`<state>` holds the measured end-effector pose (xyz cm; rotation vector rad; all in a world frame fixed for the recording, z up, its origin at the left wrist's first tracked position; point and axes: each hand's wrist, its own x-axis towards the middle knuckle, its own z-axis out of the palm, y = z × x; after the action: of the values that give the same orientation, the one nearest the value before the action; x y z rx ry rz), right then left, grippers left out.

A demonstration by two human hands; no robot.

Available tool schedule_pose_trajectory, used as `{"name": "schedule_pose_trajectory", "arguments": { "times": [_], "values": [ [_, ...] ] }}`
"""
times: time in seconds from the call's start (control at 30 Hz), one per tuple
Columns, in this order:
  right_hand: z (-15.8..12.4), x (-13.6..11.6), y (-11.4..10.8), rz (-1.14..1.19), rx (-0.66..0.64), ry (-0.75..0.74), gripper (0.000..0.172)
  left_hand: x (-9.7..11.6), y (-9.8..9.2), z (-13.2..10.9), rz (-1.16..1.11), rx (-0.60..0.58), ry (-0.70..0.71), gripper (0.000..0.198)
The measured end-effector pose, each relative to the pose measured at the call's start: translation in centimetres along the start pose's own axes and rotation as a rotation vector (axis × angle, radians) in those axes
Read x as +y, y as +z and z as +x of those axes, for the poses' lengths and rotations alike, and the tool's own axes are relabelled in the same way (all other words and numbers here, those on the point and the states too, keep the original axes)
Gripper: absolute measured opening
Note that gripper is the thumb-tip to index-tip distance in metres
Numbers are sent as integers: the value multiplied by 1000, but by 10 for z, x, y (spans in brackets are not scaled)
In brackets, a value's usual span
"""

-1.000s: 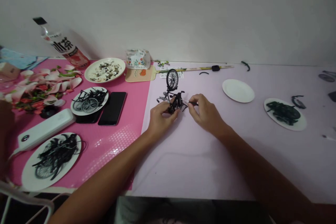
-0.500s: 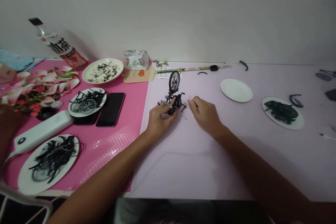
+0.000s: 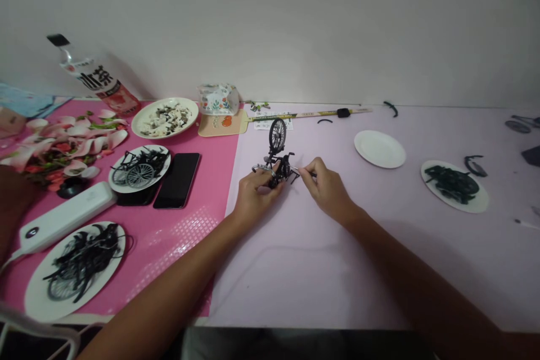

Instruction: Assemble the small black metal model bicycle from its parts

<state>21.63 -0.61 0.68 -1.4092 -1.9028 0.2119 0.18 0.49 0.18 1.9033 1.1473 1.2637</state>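
Note:
A small black model bicycle is tilted with one spoked wheel up, above the lilac part of the table. My left hand is closed on its frame from the left side. In my right hand, the fingers are pinched round a thin screwdriver with a dark handle. The metal tip of the tool reaches left to the bicycle, near its pedals. Where exactly the tip touches is too small to tell.
Plates of black bicycle parts lie at left and right. A bare white plate stands at back right. A bottle, phone, power bank and petals are at left; another person's arm shows there.
My right hand has turned a little, so the tool's dark handle now shows between its fingers. The bicycle has shifted slightly left. The whole view has moved slightly.

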Motion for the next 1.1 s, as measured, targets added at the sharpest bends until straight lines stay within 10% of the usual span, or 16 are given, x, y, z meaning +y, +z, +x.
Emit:
{"name": "schedule_pose_trajectory", "arguments": {
  "times": [0.23,0.5,0.87,1.1],
  "values": [
    [-1,-7,4,-8,98,2,31,2,1,2,-39,-11,-79,15],
    [12,18,-8,-180,352,-65,27,6,0,3,-399,33,-418,57],
    [8,59,5,-317,225,115,23,-3,-6,10,-504,87,-511,66],
    [9,42,14,-251,157,-85,18,-7,-10,13,-569,30,-480,67]
  ]
}}
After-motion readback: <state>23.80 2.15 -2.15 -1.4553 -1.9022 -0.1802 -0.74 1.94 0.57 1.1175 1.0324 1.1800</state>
